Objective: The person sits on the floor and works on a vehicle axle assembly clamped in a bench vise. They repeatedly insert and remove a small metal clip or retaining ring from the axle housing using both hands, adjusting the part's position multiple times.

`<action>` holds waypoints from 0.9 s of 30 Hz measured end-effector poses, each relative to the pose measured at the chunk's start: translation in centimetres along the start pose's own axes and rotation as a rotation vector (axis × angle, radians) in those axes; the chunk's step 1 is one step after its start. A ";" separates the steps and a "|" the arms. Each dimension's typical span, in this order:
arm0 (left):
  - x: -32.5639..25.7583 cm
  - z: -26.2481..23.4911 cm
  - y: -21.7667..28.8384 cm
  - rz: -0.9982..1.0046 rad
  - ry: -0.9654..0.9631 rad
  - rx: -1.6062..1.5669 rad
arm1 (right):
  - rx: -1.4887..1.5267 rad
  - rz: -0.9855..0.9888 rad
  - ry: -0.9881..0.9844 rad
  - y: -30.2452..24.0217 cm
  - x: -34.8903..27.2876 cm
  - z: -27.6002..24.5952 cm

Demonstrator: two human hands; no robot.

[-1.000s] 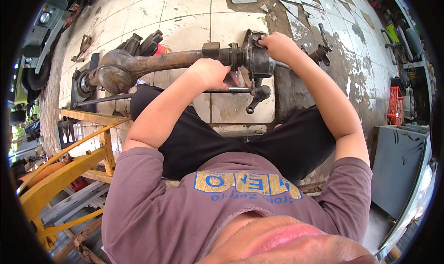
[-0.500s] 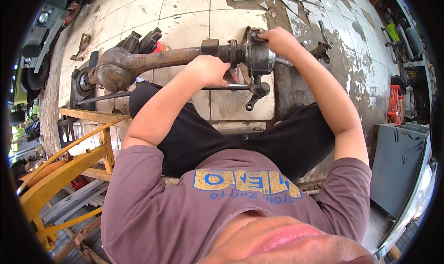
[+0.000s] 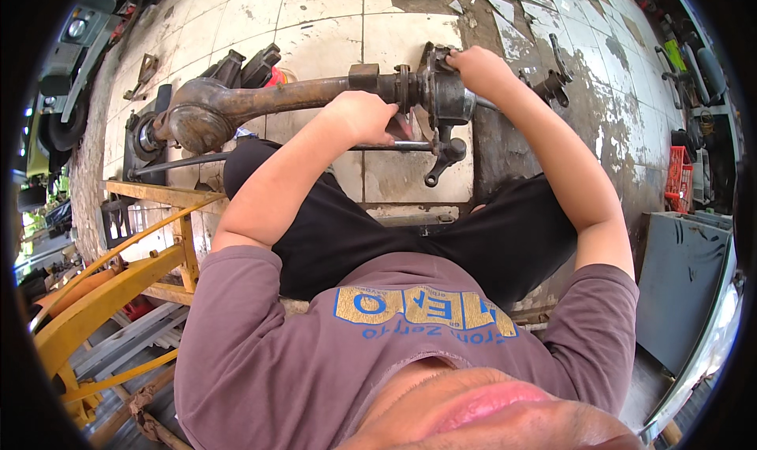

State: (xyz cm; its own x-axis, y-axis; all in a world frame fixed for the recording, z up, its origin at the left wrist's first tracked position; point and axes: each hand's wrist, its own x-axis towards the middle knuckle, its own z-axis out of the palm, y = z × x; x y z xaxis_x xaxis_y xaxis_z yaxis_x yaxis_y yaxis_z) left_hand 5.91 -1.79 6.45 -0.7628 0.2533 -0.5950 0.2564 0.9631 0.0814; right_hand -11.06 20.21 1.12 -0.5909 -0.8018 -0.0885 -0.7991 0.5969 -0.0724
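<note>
A long rusty axle housing (image 3: 284, 97) lies across the tiled floor in front of me, with its round bulge (image 3: 197, 119) at the left and a dark steering knuckle (image 3: 441, 95) at the right end. My left hand (image 3: 364, 117) grips the housing tube just left of the knuckle, above a thin steel rod (image 3: 315, 149) that runs below the axle. My right hand (image 3: 477, 65) is closed on the top of the knuckle. A dark forked arm (image 3: 441, 162) hangs below the knuckle.
A yellow metal frame (image 3: 118, 284) stands at my lower left. Loose dark parts (image 3: 244, 65) lie behind the axle, another bracket (image 3: 556, 83) to the right. A grey metal cabinet (image 3: 682, 284) and a red crate (image 3: 680, 180) are at the right. Broken tiles (image 3: 505, 8) lie far ahead.
Both hands stay on the axle end; my right hand has shifted slightly on top of the knuckle. The axle has barely moved.
</note>
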 end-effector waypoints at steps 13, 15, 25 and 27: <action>-0.2 -0.4 0.2 -0.027 0.021 -0.021 | 0.024 0.009 0.040 0.6 0.1 0.3; -0.2 0.0 0.4 -0.013 0.022 0.002 | -0.011 -0.049 0.079 0.4 -0.2 0.2; -0.1 -0.7 0.3 -0.016 0.024 -0.016 | 0.061 -0.005 0.099 0.8 0.3 0.5; -0.1 0.0 0.3 -0.009 0.035 -0.010 | -0.014 -0.062 0.063 -0.1 -0.4 0.4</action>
State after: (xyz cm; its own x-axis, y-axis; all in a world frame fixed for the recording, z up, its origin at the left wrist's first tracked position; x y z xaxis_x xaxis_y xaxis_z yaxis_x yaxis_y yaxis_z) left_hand 6.09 -1.49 6.49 -0.7853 0.2477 -0.5675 0.2434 0.9662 0.0848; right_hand -10.64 20.49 0.78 -0.5457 -0.8377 -0.0212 -0.8356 0.5459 -0.0616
